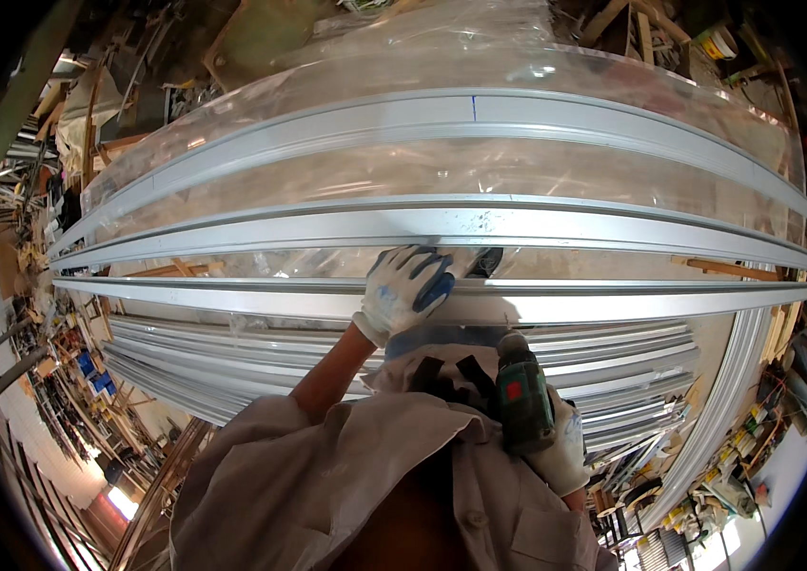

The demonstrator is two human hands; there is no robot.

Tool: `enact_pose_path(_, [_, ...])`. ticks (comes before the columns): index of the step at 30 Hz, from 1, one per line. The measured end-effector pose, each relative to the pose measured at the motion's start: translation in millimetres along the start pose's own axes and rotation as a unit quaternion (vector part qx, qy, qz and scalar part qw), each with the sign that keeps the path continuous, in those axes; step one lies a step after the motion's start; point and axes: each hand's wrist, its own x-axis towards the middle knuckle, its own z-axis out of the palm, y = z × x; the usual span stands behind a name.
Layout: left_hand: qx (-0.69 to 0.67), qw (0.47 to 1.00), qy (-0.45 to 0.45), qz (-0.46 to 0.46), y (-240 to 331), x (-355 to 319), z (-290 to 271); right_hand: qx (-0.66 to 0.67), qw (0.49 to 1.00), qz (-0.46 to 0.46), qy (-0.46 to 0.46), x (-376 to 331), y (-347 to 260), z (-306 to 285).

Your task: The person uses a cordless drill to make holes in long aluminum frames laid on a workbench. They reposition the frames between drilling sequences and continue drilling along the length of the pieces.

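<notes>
**Left hand (408, 288) reaching over the near rail (575, 306), right hand (565, 449) holding a power drill (524, 404)**

Nearest, the person's grey shirt (327, 462) is filling the lower middle. Just beyond it, on the right, the gloved right hand is closing around the dark green drill; the handle is hidden, so the exact grip is not showing. The drill's chuck is pointing toward the far side, on the near side of the rails.

Lower down, stacked metal profiles (175, 360) are lying to the left and right beneath the near rail. That pale rail is running left to right in front of the body, its long axis crossing the line of the drill.

The left hand is the one lying nearer the rails: its wrist is passing over the near rail, and its half-curled fingers are coming up by the near edge of the middle rail (575, 226). Whether they are gripping it or only resting, I cannot tell. Just right of them, a small dark object (487, 263) is showing between these rails.

Farther off, the far rail (356, 128) is running roughly alongside, bearing a blue mark (475, 108), with clear plastic film (708, 109) spreading beyond.
</notes>
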Motion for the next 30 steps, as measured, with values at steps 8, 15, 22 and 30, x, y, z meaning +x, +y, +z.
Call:
enact_pose_path(8, [0.075, 0.96, -0.241, 0.123, -19, 59, 21, 0.045, 0.996, 0.076, 0.013, -8, 5, 31])
enact_pose_path(15, [0.141, 0.972, 0.087, -0.168, -82, 51, 10, 0.082, 0.99, 0.118, -0.003, -3, 0, 47])
enact_pose_path(22, [-0.044, 0.99, -0.072, 0.113, -41, -1, 8, 0.035, 0.995, 0.087, 0.031, -4, -5, 54])
enact_pose_path(30, [-0.059, 0.98, -0.184, -0.041, -3, -8, 25, 0.016, 0.992, 0.127, 0.005, 5, 7, 55])
